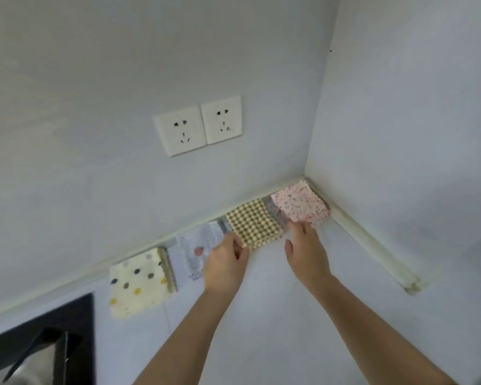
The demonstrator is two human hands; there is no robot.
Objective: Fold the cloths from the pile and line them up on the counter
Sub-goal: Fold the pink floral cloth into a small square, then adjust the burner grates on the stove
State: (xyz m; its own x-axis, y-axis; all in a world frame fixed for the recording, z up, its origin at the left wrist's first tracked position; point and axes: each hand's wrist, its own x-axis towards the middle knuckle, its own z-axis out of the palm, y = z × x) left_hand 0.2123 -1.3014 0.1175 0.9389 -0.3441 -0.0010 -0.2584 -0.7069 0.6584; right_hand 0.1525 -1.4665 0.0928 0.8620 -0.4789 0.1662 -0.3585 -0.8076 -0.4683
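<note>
We list four folded cloths in a row on the counter [275, 315]: dotted cloth [138, 284], grey cloth [197, 240], checked cloth [254, 223], and pink cloth [299, 202] in the corner. Our left hand [225, 265] lies at the checked cloth's near left corner, fingers curled; we cannot tell if they pinch it. Our right hand [306, 251], fingers straight and thumb spread, touches the pink cloth's near edge.

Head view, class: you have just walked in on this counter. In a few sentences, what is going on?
A person is lining up folded cloths on the counter along the back wall. Four lie in a row: a polka-dot cloth, a grey patterned cloth, a brown checked cloth and a pink speckled cloth in the corner. The left hand rests at the grey cloth's right edge; its grip is unclear. The right hand touches the pink cloth's near edge with straight fingers.
</note>
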